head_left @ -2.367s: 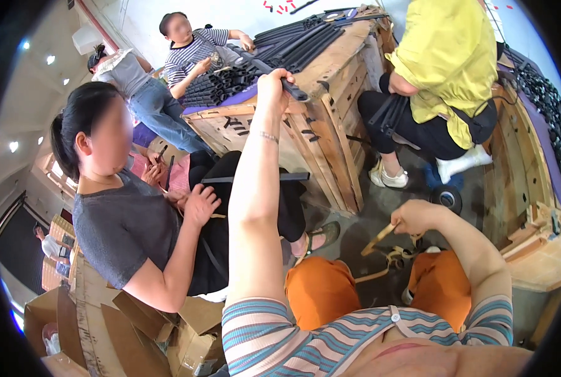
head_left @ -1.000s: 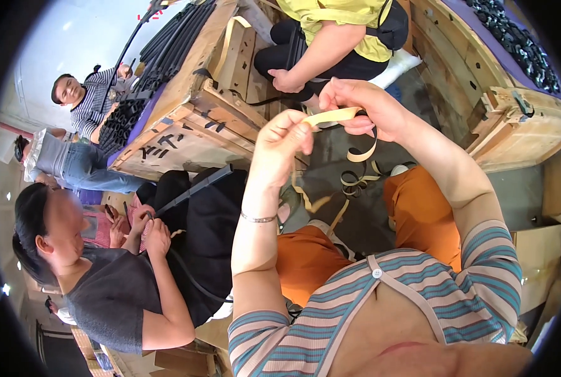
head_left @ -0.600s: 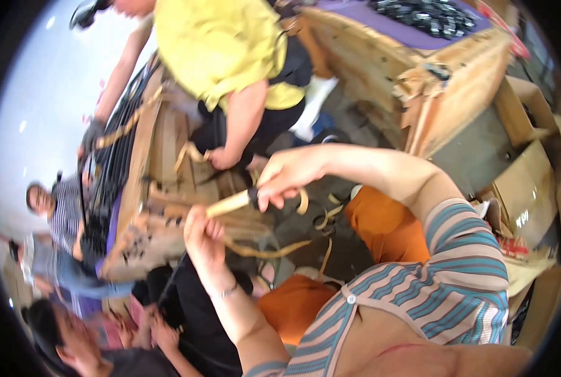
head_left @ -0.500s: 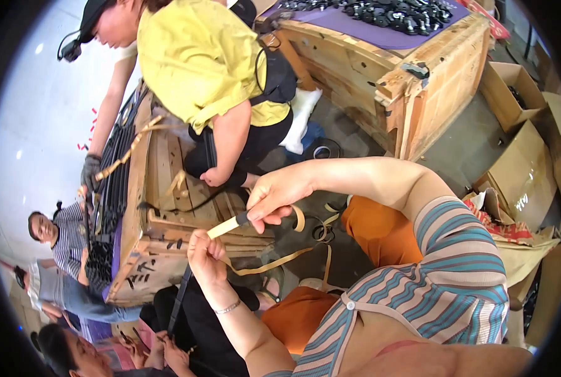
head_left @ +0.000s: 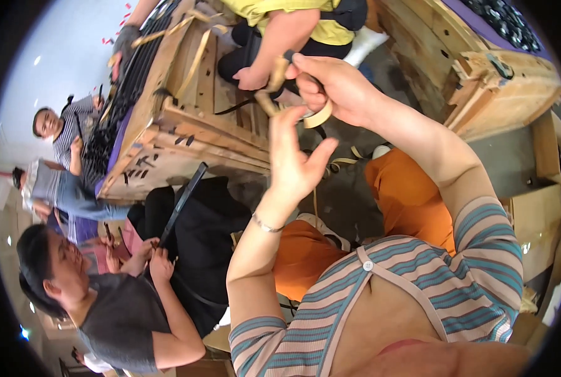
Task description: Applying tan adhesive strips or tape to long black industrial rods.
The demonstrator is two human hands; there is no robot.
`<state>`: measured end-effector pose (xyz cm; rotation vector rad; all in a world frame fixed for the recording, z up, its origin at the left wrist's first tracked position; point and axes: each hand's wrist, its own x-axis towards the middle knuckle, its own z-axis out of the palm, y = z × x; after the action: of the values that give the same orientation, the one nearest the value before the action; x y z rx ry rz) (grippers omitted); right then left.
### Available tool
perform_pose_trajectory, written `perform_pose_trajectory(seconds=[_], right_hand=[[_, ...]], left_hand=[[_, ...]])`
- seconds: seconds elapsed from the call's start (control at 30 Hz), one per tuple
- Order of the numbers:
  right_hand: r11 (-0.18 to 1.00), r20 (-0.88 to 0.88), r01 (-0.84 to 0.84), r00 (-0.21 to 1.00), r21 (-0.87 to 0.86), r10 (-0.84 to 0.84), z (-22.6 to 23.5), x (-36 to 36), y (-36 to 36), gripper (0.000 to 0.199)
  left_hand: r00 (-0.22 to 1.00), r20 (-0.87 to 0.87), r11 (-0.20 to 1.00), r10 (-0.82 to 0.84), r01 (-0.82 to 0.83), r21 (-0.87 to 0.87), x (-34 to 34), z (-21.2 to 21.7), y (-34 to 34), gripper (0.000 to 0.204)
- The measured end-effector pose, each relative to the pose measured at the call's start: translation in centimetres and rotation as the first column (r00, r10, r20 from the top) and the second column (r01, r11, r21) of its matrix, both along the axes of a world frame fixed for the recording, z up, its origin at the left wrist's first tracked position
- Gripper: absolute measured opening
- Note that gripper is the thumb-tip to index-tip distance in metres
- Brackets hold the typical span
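My right hand (head_left: 338,88) is raised ahead of my chest, its fingers closed on a tan strip (head_left: 320,118) with a dark end sticking out above the thumb. Part of the strip hangs in a loop below that hand; another blurred length bends down toward my left fingertips. My left hand (head_left: 295,157) is just below and to the left, thumb spread away from the fingers, with nothing seen in its grip. Whether its fingertips touch the strip, I cannot tell. More tan strip trails near the floor by my orange-trousered knees.
At left, a wooden crate (head_left: 186,146) bears long black strips (head_left: 143,63); a person in yellow (head_left: 274,7) leans over it. A seated person in dark grey (head_left: 120,314) holds a black bar (head_left: 183,198). Another crate (head_left: 513,94) stands right, near cardboard boxes (head_left: 535,220).
Both hands have moved up and to the right in view. My left hand has let go of the strip and spread its fingers. The right hand still holds it. The view has shifted.
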<state>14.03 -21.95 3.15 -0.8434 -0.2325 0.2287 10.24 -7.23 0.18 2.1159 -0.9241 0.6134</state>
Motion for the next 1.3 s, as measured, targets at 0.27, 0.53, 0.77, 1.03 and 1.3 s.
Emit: perform_pose_trajectory(seconds=[0.27,0.53,0.77,1.03,1.3], right_hand=[[0.998,0.125,-0.061,0.99,-0.006,0.061,-1.2,-0.3,-1.6,0.036],[0.497,0.495,0.463,0.865,-0.734,-0.075,-1.7,0.8,-3.8,0.022],[0.651,0.788,0.63,0.611,-0.424,-0.078,-3.2,1.6,-0.7,0.036],[0.846,0.495,-0.464,0.688,-0.261,0.53,-1.9,2.1,-2.7,0.025],[0.936,-0.006,-0.276,0.96,-0.22,0.282,-3.1,3.5,-2.5,0.04]], left_hand=[[0.368,-0.755,0.718,-0.543,-0.262,-0.645,0.0,-0.3,-0.4,0.023],[0.228,-0.744,0.707,-0.628,-0.234,-0.668,-0.6,1.0,2.0,0.047],[0.254,-0.766,0.73,-0.59,-0.238,-0.641,0.0,1.5,3.1,0.044],[0.519,-0.783,0.819,-0.343,-0.243,-0.52,2.2,0.2,5.7,0.041],[0.108,-0.929,0.897,-0.355,0.319,-0.306,0.7,-1.3,8.1,0.048]])
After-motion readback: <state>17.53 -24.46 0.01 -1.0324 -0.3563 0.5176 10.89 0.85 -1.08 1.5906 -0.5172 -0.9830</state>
